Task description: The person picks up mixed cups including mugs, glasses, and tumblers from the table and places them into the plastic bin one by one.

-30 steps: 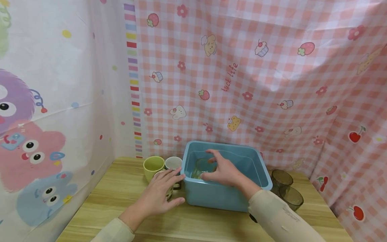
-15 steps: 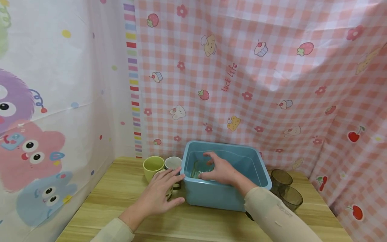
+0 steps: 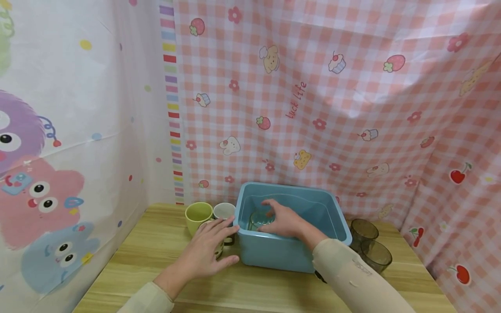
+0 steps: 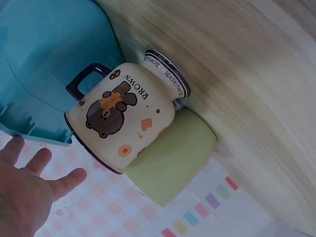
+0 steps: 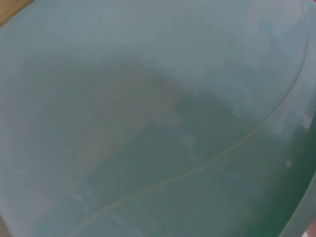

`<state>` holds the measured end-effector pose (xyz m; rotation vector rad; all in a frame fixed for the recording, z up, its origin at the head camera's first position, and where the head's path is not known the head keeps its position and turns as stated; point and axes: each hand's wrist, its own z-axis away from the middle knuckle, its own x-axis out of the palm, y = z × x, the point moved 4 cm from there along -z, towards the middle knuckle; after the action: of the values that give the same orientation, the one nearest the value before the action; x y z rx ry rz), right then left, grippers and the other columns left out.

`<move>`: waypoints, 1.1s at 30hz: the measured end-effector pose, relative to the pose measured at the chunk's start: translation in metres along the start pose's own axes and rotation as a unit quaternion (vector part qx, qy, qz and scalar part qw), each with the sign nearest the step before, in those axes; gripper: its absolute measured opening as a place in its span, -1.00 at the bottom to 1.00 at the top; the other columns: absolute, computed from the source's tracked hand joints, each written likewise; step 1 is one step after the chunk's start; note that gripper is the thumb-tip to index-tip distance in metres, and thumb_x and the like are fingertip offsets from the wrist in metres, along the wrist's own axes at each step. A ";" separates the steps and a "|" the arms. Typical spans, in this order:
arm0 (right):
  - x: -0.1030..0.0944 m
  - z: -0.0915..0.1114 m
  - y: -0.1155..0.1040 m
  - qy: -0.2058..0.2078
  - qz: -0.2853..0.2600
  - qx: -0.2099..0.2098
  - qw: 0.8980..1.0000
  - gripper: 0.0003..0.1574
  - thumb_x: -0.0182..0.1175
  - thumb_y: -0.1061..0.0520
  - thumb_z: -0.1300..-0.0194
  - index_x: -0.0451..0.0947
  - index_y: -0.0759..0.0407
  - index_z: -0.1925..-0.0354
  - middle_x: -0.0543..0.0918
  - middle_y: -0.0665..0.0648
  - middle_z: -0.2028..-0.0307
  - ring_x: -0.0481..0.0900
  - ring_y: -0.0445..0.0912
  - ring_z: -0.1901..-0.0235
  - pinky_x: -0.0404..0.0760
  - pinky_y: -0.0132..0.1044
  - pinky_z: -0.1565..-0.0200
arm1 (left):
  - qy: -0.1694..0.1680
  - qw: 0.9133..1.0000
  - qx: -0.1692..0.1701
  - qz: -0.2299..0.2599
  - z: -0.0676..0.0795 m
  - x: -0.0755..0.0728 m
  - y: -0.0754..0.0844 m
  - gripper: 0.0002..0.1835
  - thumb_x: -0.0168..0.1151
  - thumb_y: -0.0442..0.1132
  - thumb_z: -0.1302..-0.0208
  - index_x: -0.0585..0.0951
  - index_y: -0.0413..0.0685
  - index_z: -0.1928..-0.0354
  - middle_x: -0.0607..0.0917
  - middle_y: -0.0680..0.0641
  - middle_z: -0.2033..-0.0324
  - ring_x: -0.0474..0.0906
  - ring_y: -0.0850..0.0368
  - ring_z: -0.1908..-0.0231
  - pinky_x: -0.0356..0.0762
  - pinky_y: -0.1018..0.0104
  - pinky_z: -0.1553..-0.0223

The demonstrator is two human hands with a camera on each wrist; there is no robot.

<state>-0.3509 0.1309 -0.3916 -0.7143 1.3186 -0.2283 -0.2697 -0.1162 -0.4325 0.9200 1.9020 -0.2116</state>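
In the head view, my right hand [image 3: 287, 219] reaches down inside the blue plastic bin [image 3: 279, 252]. Its thumb and fingers curve round a clear greenish drinking glass [image 3: 256, 221] low at the bin's left end; the palm hides part of it. My left hand [image 3: 205, 248] is spread, with fingertips at the bin's left rim. Beneath that hand, partly covered, stands a cream mug with a brown bear [image 4: 121, 113] and a dark handle. A green mug [image 3: 198, 214] and a white mug [image 3: 225, 210] stand behind it. The right wrist view shows mostly bin wall [image 5: 148, 123].
Two brown tinted glasses [image 3: 365, 229] stand right of the bin on the wooden table [image 3: 156, 243], close to its right end. A pink checked cloth [image 3: 305, 95] hangs behind the bin, and a white printed cloth [image 3: 94, 130] hangs along the left.
My right hand and the glass have sunk slightly lower and moved a little left inside the bin. The left hand stays at the rim.
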 end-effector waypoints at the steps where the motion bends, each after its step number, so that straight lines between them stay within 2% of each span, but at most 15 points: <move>1: 0.000 -0.001 0.000 -0.003 0.000 0.000 1.000 0.05 0.52 -0.19 -0.27 0.28 -0.11 -0.58 0.67 0.23 -0.33 0.64 0.18 -0.30 0.62 0.19 -0.29 | 0.000 1.000 0.001 0.000 0.000 0.000 0.000 -0.19 0.48 0.24 -0.29 0.49 0.22 -0.52 0.41 0.00 -0.61 0.38 -0.27 -0.54 0.36 -0.54 -0.39; 12: 0.006 -0.010 0.000 -0.046 -0.002 -0.008 0.999 -0.02 0.48 -0.12 -0.32 0.31 0.04 -0.56 0.70 0.25 -0.29 0.63 0.19 -0.33 0.58 0.16 -0.36 | 0.007 1.000 0.010 -0.001 0.001 -0.001 -0.001 -0.19 0.48 0.24 -0.29 0.49 0.19 -0.52 0.41 -0.03 -0.60 0.39 -0.30 -0.52 0.39 -0.56 -0.36; 19: 0.008 -0.012 0.003 -0.064 0.001 -0.008 0.998 -0.04 0.48 -0.10 -0.32 0.34 0.08 -0.54 0.71 0.27 -0.27 0.64 0.18 -0.32 0.58 0.15 -0.36 | -0.003 1.000 0.003 0.000 0.002 0.001 -0.002 -0.19 0.46 0.26 -0.30 0.48 0.22 -0.54 0.39 0.01 -0.61 0.37 -0.27 -0.54 0.37 -0.56 -0.38; 25: 0.010 -0.014 0.002 -0.069 0.025 -0.023 0.997 -0.05 0.47 -0.08 -0.30 0.36 0.15 -0.52 0.73 0.29 -0.24 0.66 0.17 -0.29 0.58 0.13 -0.36 | 0.006 1.000 0.007 0.000 0.001 0.001 -0.001 -0.19 0.48 0.24 -0.29 0.49 0.22 -0.53 0.41 -0.01 -0.60 0.39 -0.28 -0.53 0.38 -0.56 -0.37; 33: 0.013 -0.016 0.002 -0.079 0.054 -0.021 0.995 -0.13 0.44 -0.01 -0.28 0.41 0.13 -0.47 0.74 0.27 -0.19 0.67 0.14 -0.23 0.59 0.10 -0.32 | 0.005 1.000 0.005 0.002 0.001 0.001 -0.002 -0.19 0.47 0.25 -0.29 0.49 0.22 -0.53 0.41 -0.01 -0.60 0.38 -0.28 -0.53 0.37 -0.55 -0.39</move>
<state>-0.3631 0.1198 -0.4044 -0.6810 1.2100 -0.0565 -0.2705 -0.1172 -0.4338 0.9332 1.9087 -0.2150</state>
